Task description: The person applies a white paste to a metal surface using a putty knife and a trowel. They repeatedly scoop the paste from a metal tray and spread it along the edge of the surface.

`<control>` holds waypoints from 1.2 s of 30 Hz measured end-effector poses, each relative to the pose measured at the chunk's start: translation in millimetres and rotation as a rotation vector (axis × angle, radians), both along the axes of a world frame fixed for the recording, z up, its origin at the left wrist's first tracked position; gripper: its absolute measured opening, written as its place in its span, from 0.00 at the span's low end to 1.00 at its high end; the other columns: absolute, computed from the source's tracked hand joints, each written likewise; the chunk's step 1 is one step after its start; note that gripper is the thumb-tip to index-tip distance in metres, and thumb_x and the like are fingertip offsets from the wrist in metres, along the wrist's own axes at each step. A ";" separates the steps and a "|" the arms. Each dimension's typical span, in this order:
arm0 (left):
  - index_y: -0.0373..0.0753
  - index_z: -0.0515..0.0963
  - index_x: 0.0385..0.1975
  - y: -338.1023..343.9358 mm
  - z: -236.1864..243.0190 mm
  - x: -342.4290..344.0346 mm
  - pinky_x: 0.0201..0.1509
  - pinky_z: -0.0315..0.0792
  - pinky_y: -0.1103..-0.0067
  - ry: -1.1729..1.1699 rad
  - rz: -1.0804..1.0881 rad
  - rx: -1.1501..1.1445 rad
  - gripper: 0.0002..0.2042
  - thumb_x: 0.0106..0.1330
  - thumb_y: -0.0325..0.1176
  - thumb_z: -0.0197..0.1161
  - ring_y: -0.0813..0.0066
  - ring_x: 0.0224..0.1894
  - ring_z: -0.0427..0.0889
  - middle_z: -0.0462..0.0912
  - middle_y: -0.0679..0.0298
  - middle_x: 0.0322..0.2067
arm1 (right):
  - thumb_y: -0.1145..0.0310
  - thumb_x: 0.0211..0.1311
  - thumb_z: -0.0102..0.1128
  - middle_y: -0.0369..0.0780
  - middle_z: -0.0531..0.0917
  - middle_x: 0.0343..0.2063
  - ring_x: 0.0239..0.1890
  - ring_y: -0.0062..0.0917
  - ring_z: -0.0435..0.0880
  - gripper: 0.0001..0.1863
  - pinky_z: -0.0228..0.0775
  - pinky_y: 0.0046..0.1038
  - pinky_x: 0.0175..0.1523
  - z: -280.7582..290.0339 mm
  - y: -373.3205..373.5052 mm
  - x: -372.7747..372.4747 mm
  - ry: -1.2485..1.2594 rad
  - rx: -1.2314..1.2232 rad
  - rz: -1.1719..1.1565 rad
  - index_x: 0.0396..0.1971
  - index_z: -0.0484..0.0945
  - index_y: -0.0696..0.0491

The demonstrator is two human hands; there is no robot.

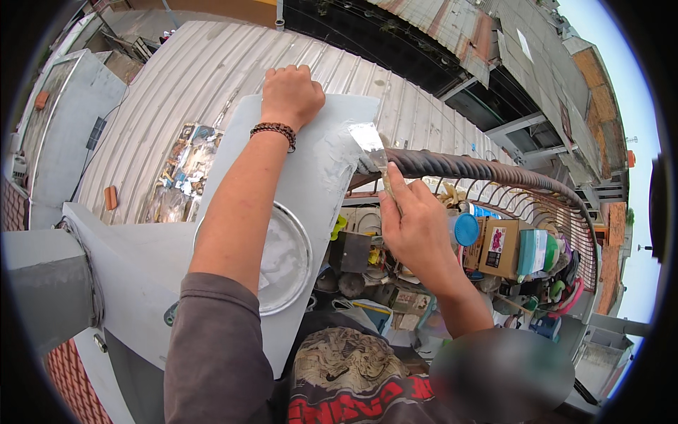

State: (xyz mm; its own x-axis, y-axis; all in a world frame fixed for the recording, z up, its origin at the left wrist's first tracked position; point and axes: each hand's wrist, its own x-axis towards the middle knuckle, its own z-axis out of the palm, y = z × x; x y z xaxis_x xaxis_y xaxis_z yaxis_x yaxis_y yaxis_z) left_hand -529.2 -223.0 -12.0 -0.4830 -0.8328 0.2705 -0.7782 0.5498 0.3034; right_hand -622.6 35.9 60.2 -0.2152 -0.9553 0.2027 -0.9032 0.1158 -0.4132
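My left hand (pixel 291 95), with a beaded bracelet at the wrist, has its fingers curled at the top edge of a pale grey board (pixel 296 169). My right hand (pixel 417 226) grips a putty knife (pixel 366 140), its metal blade against the board's upper right edge, where white paste is smeared. A round metal tin (pixel 279 272) with white paste in it sits on the board, partly hidden under my left forearm.
A dark curved railing (pixel 480 164) runs right from the board, with crowded goods below it: a cardboard box (pixel 503 248), a blue-lidded container (pixel 465 230) and others. A corrugated roof (pixel 141 106) lies beyond. A grey post (pixel 46 283) stands at left.
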 end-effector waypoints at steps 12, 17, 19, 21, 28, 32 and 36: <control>0.33 0.81 0.32 -1.1 -2.5 0.6 0.57 0.67 0.67 0.013 -0.011 -0.030 0.13 0.61 0.36 0.52 0.57 0.39 0.82 0.84 0.52 0.33 | 0.66 0.65 0.51 0.57 0.78 0.32 0.32 0.52 0.82 0.24 0.75 0.47 0.39 24.9 -15.9 16.4 -0.017 0.236 -0.084 0.57 0.70 0.66; 0.33 0.81 0.32 -0.8 -2.2 -0.8 0.57 0.67 0.68 -0.003 -0.008 -0.026 0.13 0.61 0.36 0.53 0.58 0.39 0.82 0.84 0.52 0.34 | 0.66 0.65 0.51 0.58 0.79 0.32 0.35 0.52 0.82 0.24 0.75 0.46 0.44 17.4 -36.7 21.3 0.039 0.373 -0.109 0.56 0.70 0.66; 0.33 0.82 0.32 -1.1 -1.9 -1.0 0.56 0.67 0.68 -0.007 -0.008 -0.020 0.13 0.61 0.36 0.53 0.58 0.39 0.82 0.84 0.52 0.34 | 0.66 0.65 0.51 0.58 0.80 0.32 0.35 0.51 0.82 0.24 0.75 0.46 0.44 32.8 -26.3 21.9 0.045 0.452 -0.071 0.56 0.70 0.66; 0.34 0.82 0.32 -1.1 -1.9 -1.0 0.56 0.67 0.68 -0.003 -0.011 -0.025 0.13 0.61 0.36 0.53 0.58 0.39 0.82 0.84 0.52 0.34 | 0.66 0.65 0.50 0.58 0.80 0.33 0.36 0.51 0.83 0.24 0.75 0.45 0.44 47.2 -19.9 21.2 0.051 0.505 -0.059 0.56 0.71 0.66; 0.33 0.82 0.33 -0.2 -2.4 -0.4 0.56 0.67 0.68 0.006 -0.017 -0.049 0.14 0.61 0.36 0.53 0.59 0.40 0.82 0.84 0.52 0.34 | 0.66 0.65 0.50 0.58 0.78 0.35 0.33 0.50 0.83 0.26 0.77 0.43 0.40 19.4 -28.6 31.6 0.094 0.399 -0.128 0.58 0.66 0.67; 0.33 0.82 0.33 -0.5 -2.9 -0.8 0.56 0.67 0.68 0.015 -0.015 -0.036 0.14 0.61 0.36 0.53 0.59 0.40 0.82 0.84 0.52 0.34 | 0.67 0.64 0.51 0.58 0.77 0.35 0.30 0.49 0.83 0.30 0.78 0.42 0.34 6.1 -1.2 47.8 0.131 0.526 -0.152 0.61 0.60 0.70; 0.33 0.82 0.33 -1.0 -2.3 -1.7 0.56 0.67 0.68 0.001 -0.022 -0.037 0.14 0.61 0.36 0.53 0.59 0.40 0.82 0.84 0.52 0.34 | 0.67 0.63 0.52 0.57 0.77 0.33 0.27 0.49 0.83 0.28 0.77 0.43 0.32 24.7 19.5 46.6 0.096 0.451 -0.090 0.59 0.64 0.70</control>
State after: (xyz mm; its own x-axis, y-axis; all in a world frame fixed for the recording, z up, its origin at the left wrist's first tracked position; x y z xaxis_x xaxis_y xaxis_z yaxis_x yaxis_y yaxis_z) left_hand -530.9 -224.0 -14.3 -0.5012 -0.8113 0.3010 -0.7653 0.5780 0.2833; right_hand -576.1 55.4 84.8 -0.3020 -0.9309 -0.2056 -0.9130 0.3445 -0.2186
